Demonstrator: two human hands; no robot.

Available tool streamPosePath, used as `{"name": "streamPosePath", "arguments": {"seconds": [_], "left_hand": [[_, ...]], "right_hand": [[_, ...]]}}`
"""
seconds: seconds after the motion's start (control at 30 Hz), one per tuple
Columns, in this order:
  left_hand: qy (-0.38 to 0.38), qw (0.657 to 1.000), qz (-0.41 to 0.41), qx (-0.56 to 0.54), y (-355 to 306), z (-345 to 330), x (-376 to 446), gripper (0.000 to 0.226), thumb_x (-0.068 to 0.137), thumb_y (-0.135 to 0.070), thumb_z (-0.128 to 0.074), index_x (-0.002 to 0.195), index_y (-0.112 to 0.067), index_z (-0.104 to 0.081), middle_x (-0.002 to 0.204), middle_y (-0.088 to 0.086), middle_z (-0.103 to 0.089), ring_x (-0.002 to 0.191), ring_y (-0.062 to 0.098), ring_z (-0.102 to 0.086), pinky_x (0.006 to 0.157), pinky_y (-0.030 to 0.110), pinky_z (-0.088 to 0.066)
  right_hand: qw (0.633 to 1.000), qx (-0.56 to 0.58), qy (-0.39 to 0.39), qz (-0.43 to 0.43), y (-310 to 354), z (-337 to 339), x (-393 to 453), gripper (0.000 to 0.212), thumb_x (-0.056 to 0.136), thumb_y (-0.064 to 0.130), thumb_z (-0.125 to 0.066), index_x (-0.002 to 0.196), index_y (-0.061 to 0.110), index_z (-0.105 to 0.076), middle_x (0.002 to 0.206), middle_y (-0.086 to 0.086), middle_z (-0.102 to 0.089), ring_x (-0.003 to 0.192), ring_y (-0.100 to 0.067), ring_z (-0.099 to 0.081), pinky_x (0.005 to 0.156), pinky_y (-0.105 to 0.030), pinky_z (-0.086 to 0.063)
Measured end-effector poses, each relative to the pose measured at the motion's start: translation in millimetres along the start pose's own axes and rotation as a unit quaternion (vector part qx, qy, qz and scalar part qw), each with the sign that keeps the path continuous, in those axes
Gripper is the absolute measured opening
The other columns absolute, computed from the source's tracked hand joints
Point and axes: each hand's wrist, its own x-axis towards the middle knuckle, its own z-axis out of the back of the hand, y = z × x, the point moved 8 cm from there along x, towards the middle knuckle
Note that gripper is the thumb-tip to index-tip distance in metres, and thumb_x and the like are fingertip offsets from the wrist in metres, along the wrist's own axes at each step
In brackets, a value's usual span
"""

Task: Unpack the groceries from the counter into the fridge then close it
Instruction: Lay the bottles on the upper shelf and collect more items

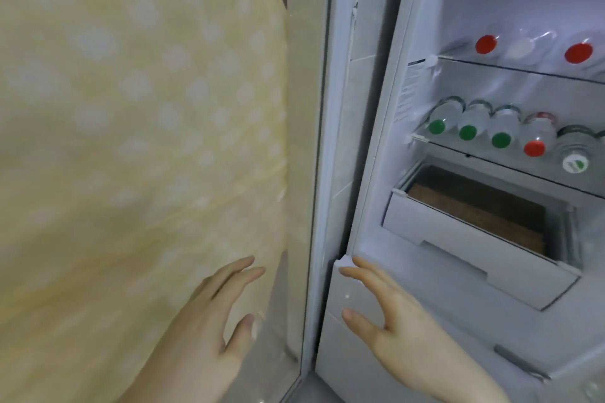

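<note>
No text, brand or number can be read anywhere. A printed label [407,91] stands on the fridge's inner side wall beside the shelves, but its lines are too blurred to make out. One bottle cap [575,163] on the lower shelf bears a green mark on white, a sign of some kind, with no legible lettering.
</note>
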Motion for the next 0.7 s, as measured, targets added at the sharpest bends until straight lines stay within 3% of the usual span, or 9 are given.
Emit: {"name": "streamPosePath", "arguments": {"seconds": [0.1,0.23,0.4,0.5,0.57,0.7], "left_hand": [[0.002,1.000,0.020,0.007,20,12,-42,0.062,0.092,-0.028,-0.066,0.139,-0.058,-0.040,0.154,-0.045,-0.019,0.129,-0.021,-0.030,0.093,0.002,-0.028],[-0.017,0.994,0.105,0.032,48,26,-109,0.066,0.093,-0.025,-0.063,0.141,-0.059,-0.033,0.154,-0.046,-0.012,0.137,-0.022,-0.017,0.107,0.008,-0.021],[-0.041,0.976,0.207,0.047,84,53,-182,0.070,0.093,-0.031,-0.061,0.145,-0.057,-0.021,0.156,-0.041,-0.001,0.143,-0.012,-0.019,0.108,0.009,-0.019],[-0.062,0.950,0.291,0.090,97,68,-228,0.070,0.096,-0.037,-0.056,0.148,-0.054,-0.013,0.157,-0.036,0.002,0.146,-0.007,-0.015,0.110,0.008,-0.012],[-0.078,0.927,0.351,0.109,98,72,-259,0.069,0.098,-0.042,-0.051,0.150,-0.055,-0.008,0.157,-0.037,0.009,0.148,-0.006,-0.008,0.110,0.006,-0.007],[-0.147,0.874,0.449,0.115,84,77,-317,0.063,0.099,-0.045,-0.050,0.149,-0.058,-0.013,0.155,-0.042,0.014,0.148,-0.007,-0.008,0.111,0.013,-0.023]], "right_hand": [[0.999,0.008,0.033,0.034,27,-37,-3,0.047,0.101,0.044,-0.061,0.136,0.064,-0.036,0.157,0.044,-0.011,0.136,0.027,-0.017,0.100,0.006,-0.009],[0.985,0.007,0.136,0.101,73,-96,0,0.050,0.103,0.039,-0.060,0.139,0.063,-0.034,0.150,0.046,-0.009,0.116,0.046,0.000,0.092,0.014,-0.002],[0.952,0.017,0.216,0.218,141,-150,15,0.053,0.102,0.038,-0.062,0.134,0.066,-0.031,0.151,0.047,-0.011,0.136,0.028,-0.017,0.102,0.008,-0.007],[0.914,-0.009,0.300,0.275,178,-183,21,0.052,0.103,0.037,-0.059,0.131,0.069,-0.028,0.143,0.052,-0.015,0.138,0.017,-0.031,0.099,0.009,-0.015],[0.878,-0.021,0.358,0.317,201,-204,18,0.051,0.104,0.040,-0.056,0.128,0.072,-0.026,0.144,0.053,-0.016,0.136,0.015,-0.035,0.104,0.001,-0.024],[0.803,-0.058,0.429,0.410,238,-237,-4,0.054,0.104,0.043,-0.054,0.123,0.075,-0.015,0.139,0.055,-0.011,0.132,0.015,-0.037,0.104,-0.005,-0.026]]}}
